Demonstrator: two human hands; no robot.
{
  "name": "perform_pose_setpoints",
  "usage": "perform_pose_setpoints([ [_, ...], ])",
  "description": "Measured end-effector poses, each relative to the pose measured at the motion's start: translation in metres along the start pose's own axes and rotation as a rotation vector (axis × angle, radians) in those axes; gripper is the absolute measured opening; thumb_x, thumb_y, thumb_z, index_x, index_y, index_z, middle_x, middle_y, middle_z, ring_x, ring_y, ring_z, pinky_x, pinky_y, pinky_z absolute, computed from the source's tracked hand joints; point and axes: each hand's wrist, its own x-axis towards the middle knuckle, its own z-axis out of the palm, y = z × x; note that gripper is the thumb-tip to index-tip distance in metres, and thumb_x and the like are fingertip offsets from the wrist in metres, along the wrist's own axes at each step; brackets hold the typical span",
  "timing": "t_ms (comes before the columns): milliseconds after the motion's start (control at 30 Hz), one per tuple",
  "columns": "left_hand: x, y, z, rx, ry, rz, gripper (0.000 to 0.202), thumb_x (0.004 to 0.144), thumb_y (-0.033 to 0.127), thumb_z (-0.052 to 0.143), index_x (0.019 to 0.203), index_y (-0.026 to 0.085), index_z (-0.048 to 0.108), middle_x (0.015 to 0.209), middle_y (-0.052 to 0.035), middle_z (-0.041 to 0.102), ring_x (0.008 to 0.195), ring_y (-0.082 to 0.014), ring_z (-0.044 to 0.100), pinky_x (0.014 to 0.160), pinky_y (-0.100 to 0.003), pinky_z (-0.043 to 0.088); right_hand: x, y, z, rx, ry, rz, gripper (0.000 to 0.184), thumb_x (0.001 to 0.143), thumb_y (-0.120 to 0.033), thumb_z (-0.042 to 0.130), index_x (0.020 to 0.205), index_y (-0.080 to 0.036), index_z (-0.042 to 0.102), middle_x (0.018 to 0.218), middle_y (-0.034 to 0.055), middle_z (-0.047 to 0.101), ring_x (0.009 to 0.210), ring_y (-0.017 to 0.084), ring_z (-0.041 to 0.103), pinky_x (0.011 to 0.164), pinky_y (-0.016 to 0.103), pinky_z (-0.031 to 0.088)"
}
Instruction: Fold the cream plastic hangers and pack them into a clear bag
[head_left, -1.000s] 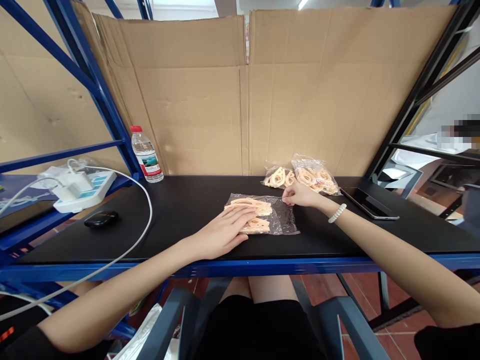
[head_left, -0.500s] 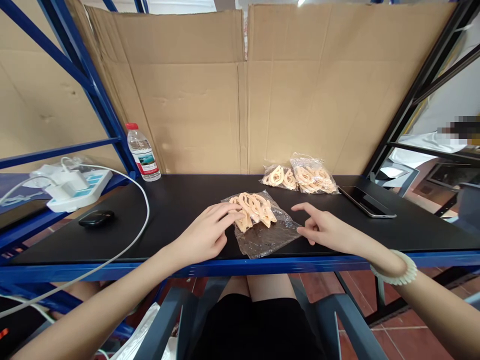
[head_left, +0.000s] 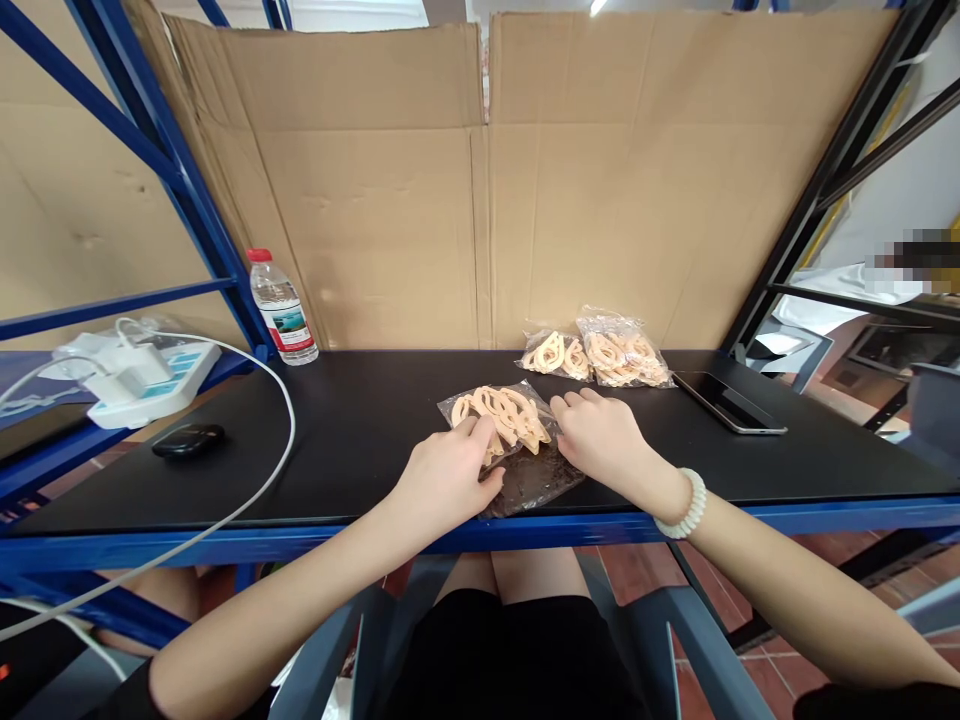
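A clear plastic bag (head_left: pixel 536 480) lies near the front edge of the black tabletop, with several pale, cream-coloured looped pieces (head_left: pixel 506 412) bunched in its far part. My left hand (head_left: pixel 450 472) is at the bag's left side, fingers bent over it and thumb towards its flat near part. At the right edge, my right hand (head_left: pixel 600 440) has its fingers curled in on the plastic; its fingertips are partly hidden. The near part of the bag spreads flat between both hands.
Two more bags of looped pieces, a smaller one (head_left: pixel 555 354) and a larger one (head_left: pixel 624 350), lie by the cardboard wall (head_left: pixel 390 220). A phone (head_left: pixel 727 403) is at right. A water bottle (head_left: pixel 285 315), mouse (head_left: pixel 187 440), white cable (head_left: pixel 289 430) and power strip (head_left: pixel 161 385) are at left.
My right hand has moved left onto the bag's right edge and its fingers have curled in. My left hand has shifted slightly right and its fingers have bent over the bag.
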Motion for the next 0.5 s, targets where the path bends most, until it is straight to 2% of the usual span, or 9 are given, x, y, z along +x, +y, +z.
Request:
perform_pose_setpoints([
  [67, -0.002, -0.007, 0.002, -0.057, -0.005, 0.011, 0.008, 0.078, 0.015, 0.052, 0.083, 0.02, 0.047, 0.085, -0.001, 0.06, 0.06, -0.0172, 0.058, 0.053, -0.027, 0.037, -0.004, 0.003, -0.001, 0.0, -0.007, 0.005, 0.012, 0.082, -0.01, 0.052, 0.075, -0.015, 0.061, 0.075, 0.0084, 0.066, 0.074, 0.023, 0.061, 0.05, 0.03, 0.023],
  [133, -0.006, -0.016, 0.002, -0.153, 0.01, 0.041, 0.012, 0.076, 0.009, 0.05, 0.08, 0.02, 0.046, 0.08, 0.0014, 0.056, 0.06, -0.0143, 0.056, 0.056, -0.026, 0.04, -0.013, 0.007, -0.004, 0.01, -0.012, 0.01, 0.022, 0.085, -0.014, 0.049, 0.066, -0.016, 0.059, 0.069, 0.0062, 0.065, 0.07, 0.021, 0.061, 0.049, 0.029, 0.022],
  [267, -0.017, -0.03, -0.002, -0.279, 0.016, 0.105, 0.014, 0.078, 0.007, 0.048, 0.08, 0.021, 0.047, 0.082, 0.0024, 0.053, 0.062, -0.0109, 0.054, 0.059, -0.023, 0.043, -0.038, 0.013, -0.018, 0.14, -0.075, -0.028, 0.032, 0.088, -0.018, 0.048, 0.057, -0.018, 0.056, 0.061, 0.003, 0.061, 0.065, 0.017, 0.058, 0.05, 0.028, 0.027],
  [333, -0.024, -0.032, -0.004, -0.309, 0.006, 0.13, 0.01, 0.081, 0.01, 0.05, 0.082, 0.021, 0.049, 0.085, 0.0018, 0.053, 0.066, -0.0111, 0.055, 0.061, -0.023, 0.045, -0.053, 0.019, -0.023, 0.266, -0.138, -0.053, 0.028, 0.088, -0.019, 0.049, 0.063, -0.019, 0.061, 0.064, 0.001, 0.062, 0.062, 0.015, 0.057, 0.053, 0.026, 0.034],
  [400, -0.032, -0.034, -0.007, -0.325, 0.004, 0.136, 0.006, 0.083, 0.015, 0.053, 0.083, 0.021, 0.052, 0.088, 0.0013, 0.055, 0.069, -0.0118, 0.057, 0.063, -0.024, 0.046, -0.068, 0.028, -0.024, 0.383, -0.152, -0.055, 0.023, 0.09, -0.019, 0.046, 0.079, -0.022, 0.067, 0.075, 0.001, 0.066, 0.065, 0.016, 0.06, 0.058, 0.027, 0.041],
  [500, -0.045, -0.037, -0.011, -0.365, 0.024, 0.145, 0.004, 0.086, 0.018, 0.052, 0.087, 0.022, 0.055, 0.092, 0.0004, 0.057, 0.073, -0.0121, 0.057, 0.067, -0.024, 0.048, -0.085, 0.043, -0.021, 0.49, -0.033, -0.037, 0.028, 0.093, -0.018, 0.04, 0.11, -0.022, 0.063, 0.102, 0.0058, 0.066, 0.087, 0.019, 0.063, 0.075, 0.032, 0.049],
])
